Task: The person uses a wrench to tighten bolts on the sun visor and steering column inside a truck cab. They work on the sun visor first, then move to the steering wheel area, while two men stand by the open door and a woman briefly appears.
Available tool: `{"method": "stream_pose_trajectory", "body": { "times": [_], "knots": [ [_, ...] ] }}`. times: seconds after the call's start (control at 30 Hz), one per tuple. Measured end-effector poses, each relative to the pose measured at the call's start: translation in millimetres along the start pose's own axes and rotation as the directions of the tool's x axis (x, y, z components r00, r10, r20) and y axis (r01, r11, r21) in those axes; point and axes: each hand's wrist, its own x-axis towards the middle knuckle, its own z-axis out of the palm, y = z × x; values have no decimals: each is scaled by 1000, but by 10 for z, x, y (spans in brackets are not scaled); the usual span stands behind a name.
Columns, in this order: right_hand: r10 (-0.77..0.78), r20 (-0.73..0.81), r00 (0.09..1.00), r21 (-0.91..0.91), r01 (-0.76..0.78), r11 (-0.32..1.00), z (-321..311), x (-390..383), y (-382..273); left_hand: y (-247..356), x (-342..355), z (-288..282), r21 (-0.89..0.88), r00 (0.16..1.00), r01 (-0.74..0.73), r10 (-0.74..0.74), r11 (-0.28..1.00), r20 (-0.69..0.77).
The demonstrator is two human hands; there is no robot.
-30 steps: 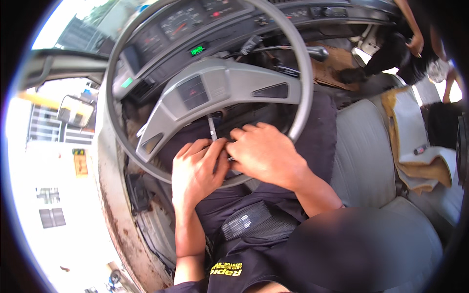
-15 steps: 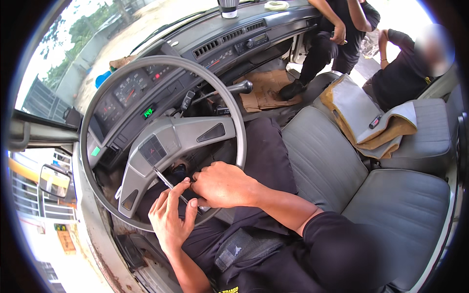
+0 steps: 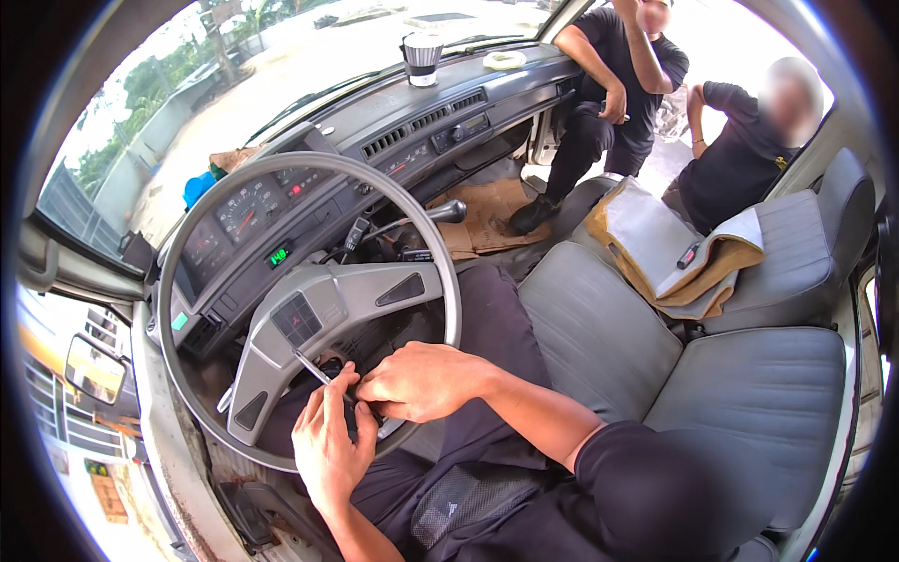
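A screwdriver [image 3: 312, 366] with a thin shiny shaft slants between my hands, its far end against the lower edge of the steering wheel's [image 3: 451, 281] grey centre pad [image 3: 298, 320]. My left hand [image 3: 330, 451] is closed around the tool, with the forefinger over the shaft and the thumb by a dark part that looks like its handle. Close beside it, my right hand [image 3: 417, 382] is curled with its knuckles up and its fingertips at the dark part. Most of the handle and the right fingertips are hidden.
Right of me are grey seats [image 3: 749, 384] with a folded grey-and-brown sheet [image 3: 646, 245], a small dark key fob [image 3: 688, 256] on it. Two people in black are at the far-side doorway. A striped cup [image 3: 422, 61] stands on the dashboard [image 3: 375, 112]; a gear lever [image 3: 448, 212] sticks out behind the wheel.
The whole view has shifted, showing more of the windscreen and cup. My left fingers have bent in more around the screwdriver, and a dark part now shows between my hands.
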Motion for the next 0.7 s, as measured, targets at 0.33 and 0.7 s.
{"method": "stream_pose_trajectory", "body": {
  "times": [0.33, 0.7],
  "knots": [
    [-97, 57, 994, 187, 85, 979, -129, -33, 35, -9, -1, 17, -26, 1000, 9, -10, 1000, -21],
    [71, -24, 997, 4, -71, 997, 2, -25, -97, 28, -50, 10, 109, 999, -27, 25, 994, 26]
  ]
}}
